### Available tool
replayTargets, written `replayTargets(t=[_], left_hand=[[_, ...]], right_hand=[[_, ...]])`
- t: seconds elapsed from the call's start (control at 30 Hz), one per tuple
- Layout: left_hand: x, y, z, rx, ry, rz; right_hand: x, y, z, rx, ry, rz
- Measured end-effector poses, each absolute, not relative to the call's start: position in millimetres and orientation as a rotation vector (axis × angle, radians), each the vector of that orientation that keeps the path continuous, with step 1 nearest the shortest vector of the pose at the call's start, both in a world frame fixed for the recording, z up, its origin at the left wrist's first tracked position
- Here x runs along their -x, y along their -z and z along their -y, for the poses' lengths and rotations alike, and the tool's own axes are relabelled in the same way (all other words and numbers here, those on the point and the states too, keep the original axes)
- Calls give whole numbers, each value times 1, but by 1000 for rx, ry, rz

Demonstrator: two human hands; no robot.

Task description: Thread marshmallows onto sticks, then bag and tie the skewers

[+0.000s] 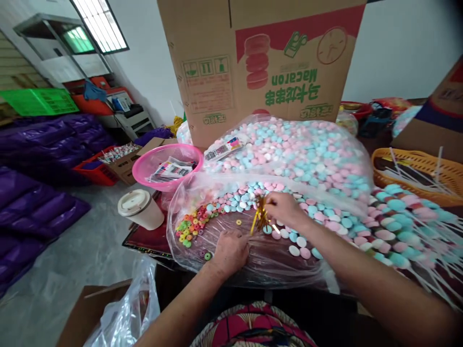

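My right hand (284,208) pinches a bundle of shiny gold twist ties (261,214) above the clear plastic sheet. Just left of it and lower, my left hand (231,249) is closed, its fingers curled down close to the end of one gold strip; what they hold is hidden. Around both hands lie loose pink, blue and white candies (237,200). Small fruit-coloured rings (195,224) are heaped on the left of the sheet. Behind, a large clear bag (289,144) is full of the pastel candies.
A pink basket (135,171) with printed packets and a lidded paper cup (141,209) stand at the left. Candies on white sticks (401,231) pile up at the right, before an orange basket (419,156). A tall cardboard box (213,91) stands behind.
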State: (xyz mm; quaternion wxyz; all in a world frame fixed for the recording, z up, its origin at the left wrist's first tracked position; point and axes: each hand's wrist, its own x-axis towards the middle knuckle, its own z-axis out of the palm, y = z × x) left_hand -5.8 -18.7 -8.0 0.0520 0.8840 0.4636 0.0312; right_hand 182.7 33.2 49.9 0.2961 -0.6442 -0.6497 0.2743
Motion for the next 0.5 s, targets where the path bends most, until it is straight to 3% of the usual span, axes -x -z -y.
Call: replayTargets(t=[0.13, 0.27, 0.4, 0.5], left_hand=[[44, -6, 15, -2584, -150, -1502], [62, -30, -13, -2453, -387, -1630], [56, -71, -79, -2380, -766, -1794], [46, -100, -147, -2337, -683, -2027]], right_hand=[[-131, -27, -59, 1711, -780, 2055], [-152, -44, -63, 1667, -692, 2228], [-176, -40, -18, 1700, -523, 2274], [-184, 0, 25, 1602, -502, 2310]])
